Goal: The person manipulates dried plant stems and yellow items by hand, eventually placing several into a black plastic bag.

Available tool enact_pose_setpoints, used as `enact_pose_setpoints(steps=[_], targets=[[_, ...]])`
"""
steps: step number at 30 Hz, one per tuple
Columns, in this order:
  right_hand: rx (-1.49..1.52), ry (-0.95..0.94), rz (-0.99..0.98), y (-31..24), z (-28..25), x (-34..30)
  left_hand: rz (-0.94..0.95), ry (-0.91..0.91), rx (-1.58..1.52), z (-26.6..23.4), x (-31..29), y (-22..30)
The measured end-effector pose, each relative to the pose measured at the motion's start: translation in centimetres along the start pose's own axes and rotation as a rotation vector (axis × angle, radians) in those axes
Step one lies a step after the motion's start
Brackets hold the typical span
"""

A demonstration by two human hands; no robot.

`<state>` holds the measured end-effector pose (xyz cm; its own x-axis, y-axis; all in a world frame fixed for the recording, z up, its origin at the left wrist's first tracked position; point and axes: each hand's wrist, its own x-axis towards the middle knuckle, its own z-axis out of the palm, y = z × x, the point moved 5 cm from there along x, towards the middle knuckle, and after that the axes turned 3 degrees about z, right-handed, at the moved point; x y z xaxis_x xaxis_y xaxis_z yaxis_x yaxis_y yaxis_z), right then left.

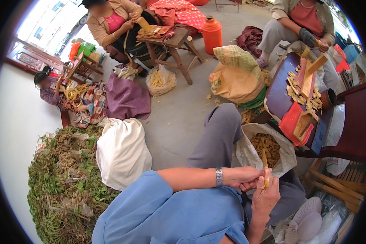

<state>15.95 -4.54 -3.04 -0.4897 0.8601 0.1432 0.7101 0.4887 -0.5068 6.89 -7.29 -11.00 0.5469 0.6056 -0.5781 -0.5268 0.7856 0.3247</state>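
My left hand [248,177], below a metal watch [219,176], is closed, its fingertips meeting my right hand over my lap. My right hand [267,194] is closed too, its fingers pinching. Between them they hold a thin yellow strip [264,157] that looks like a piece of root or bark. It points away from me, and a curled yellow bit shows at my right fingers. Just beyond the hands stands an open white woven sack [288,149] holding many short yellow-brown pieces [268,143]. The exact grip of my left fingertips is partly hidden.
On my right, a low table [281,87] bears a wooden cutting jig [314,65], loose yellow pieces and red cloth [293,122]. A brown paper sack [236,77] stands ahead. Leafy plants [65,175] and a white sack [123,152] lie left. Other people work farther off.
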Motion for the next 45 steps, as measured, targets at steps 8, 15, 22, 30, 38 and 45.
enact_pose_setpoints(steps=[8,15,22,30,38,45], targets=[[0.104,-0.054,0.039,0.9,-1.7,-2.4,-0.140,-0.073,0.077,-0.1,2.0,-3.7],[0.275,-0.065,-0.220,-0.6,-1.2,-2.7,0.197,-0.024,-0.065,-1.0,1.4,-0.6],[0.337,0.006,-0.391,0.5,-2.1,-2.4,0.357,0.070,-0.115,2.0,0.1,3.5],[0.323,0.037,-0.514,1.0,-3.1,-2.9,0.226,0.042,0.062,2.5,0.8,1.9],[0.306,0.103,-0.435,2.1,-3.2,-2.0,0.196,0.087,0.711,1.7,1.3,1.3],[0.401,0.131,-0.160,3.6,-0.7,-1.3,0.546,-0.118,1.263,0.1,2.9,0.4]])
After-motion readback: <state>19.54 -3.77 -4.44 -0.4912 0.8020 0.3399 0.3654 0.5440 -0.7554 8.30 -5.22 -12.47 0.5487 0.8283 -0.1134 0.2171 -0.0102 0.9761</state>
